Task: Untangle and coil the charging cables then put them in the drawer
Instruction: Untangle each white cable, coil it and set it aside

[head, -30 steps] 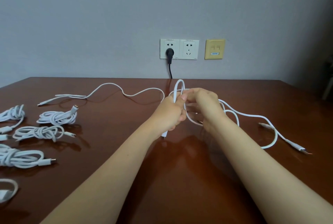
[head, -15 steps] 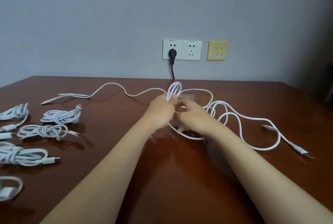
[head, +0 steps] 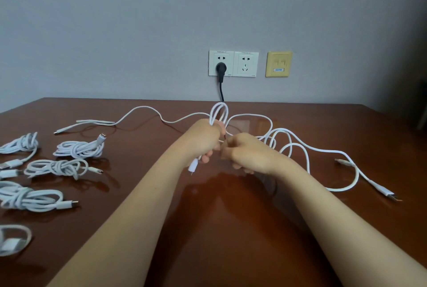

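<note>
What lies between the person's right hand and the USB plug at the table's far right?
Head view: loose loops of white cable and a second connector lie on the table between the right hand and the USB plug.

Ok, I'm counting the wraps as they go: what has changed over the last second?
The white cable loop above the left hand has grown from one strand to several. The right hand, earlier up beside that loop, has dropped lower, feeding more cable in. The left hand keeps its grip; the coiled bundles on the left have not moved.
</note>
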Demonstrator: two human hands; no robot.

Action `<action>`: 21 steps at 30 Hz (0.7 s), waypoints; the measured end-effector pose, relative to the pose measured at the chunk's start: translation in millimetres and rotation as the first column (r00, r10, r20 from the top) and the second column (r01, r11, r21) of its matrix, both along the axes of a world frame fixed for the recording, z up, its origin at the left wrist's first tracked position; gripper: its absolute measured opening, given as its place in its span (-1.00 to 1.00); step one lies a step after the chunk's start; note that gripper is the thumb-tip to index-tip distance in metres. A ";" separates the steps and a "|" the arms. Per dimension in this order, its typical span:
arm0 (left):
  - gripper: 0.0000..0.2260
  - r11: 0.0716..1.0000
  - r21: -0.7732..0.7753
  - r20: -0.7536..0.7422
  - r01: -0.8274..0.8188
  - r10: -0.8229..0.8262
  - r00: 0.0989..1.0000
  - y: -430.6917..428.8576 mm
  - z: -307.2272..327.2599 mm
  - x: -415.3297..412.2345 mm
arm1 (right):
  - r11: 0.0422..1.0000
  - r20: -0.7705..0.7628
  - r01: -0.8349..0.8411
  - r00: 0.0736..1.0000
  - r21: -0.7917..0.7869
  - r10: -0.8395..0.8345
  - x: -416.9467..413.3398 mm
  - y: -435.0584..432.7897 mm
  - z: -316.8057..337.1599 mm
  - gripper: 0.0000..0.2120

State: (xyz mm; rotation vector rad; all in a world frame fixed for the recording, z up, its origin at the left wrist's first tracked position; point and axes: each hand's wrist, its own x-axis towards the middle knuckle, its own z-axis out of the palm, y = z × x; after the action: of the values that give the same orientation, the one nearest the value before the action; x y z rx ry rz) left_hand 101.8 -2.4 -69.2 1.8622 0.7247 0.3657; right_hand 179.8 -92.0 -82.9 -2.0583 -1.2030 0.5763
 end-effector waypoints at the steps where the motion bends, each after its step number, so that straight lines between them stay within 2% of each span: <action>1: -0.75 1.000 0.013 -0.025 -0.018 0.019 1.000 1.7 -0.4 -1.0 | 1.000 0.087 0.010 0.996 -0.004 -0.010 0.3 -0.5 0.1 -0.88; 5: -0.78 0.989 0.130 -0.130 -0.069 0.086 0.988 8.8 -11.4 1.6 | 0.996 0.429 0.043 0.903 -0.074 -0.007 -1.4 -1.1 -4.2 -0.88; 8: -0.77 0.978 0.175 -0.150 -0.110 0.137 0.979 14.0 -18.2 8.9 | 0.997 0.472 0.060 0.881 -0.056 -0.026 -2.5 -1.4 -4.1 -0.85; 10: -0.77 0.977 0.139 -0.033 -0.159 0.165 0.986 21.4 -19.9 12.2 | 0.998 0.461 0.069 0.885 -0.003 -0.060 -1.4 -2.3 -2.5 -0.82; 11: -0.76 0.982 0.057 0.055 -0.178 0.175 0.983 23.3 -18.8 11.8 | 0.997 0.457 0.071 0.886 0.025 -0.075 -0.7 -2.2 -2.3 -0.82; 13: -0.77 0.952 -0.254 0.238 -0.170 0.232 0.943 24.9 -16.3 8.9 | 0.995 0.469 0.071 0.878 0.064 -0.093 0.0 -1.7 -2.8 -0.80; 14: -0.78 0.901 -0.413 0.309 -0.134 0.277 0.910 24.9 -14.8 7.1 | 0.995 0.491 0.073 0.865 0.071 -0.099 0.1 -1.4 -3.2 -0.78; 16: -0.79 0.788 -0.613 0.395 -0.061 0.372 0.840 24.6 -11.6 5.4 | 0.993 0.527 0.082 0.842 0.087 -0.115 1.2 -1.7 -3.8 -0.75; 18: -0.76 0.713 -0.700 0.438 -0.020 0.452 0.777 25.9 -9.1 2.8 | 0.989 0.512 0.094 0.847 0.115 -0.140 2.2 -3.2 -2.9 -0.71; 21: -0.72 0.680 -0.731 0.442 -0.050 0.529 0.724 31.3 -10.7 0.9 | 0.972 0.439 0.130 0.875 0.194 -0.205 2.9 -3.1 -1.0 -0.69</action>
State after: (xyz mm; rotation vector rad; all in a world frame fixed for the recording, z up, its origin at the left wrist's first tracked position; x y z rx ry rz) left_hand 102.7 29.0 -79.9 0.7984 0.5828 0.7864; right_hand 182.7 -95.1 -84.0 -2.1972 -1.2577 -0.1009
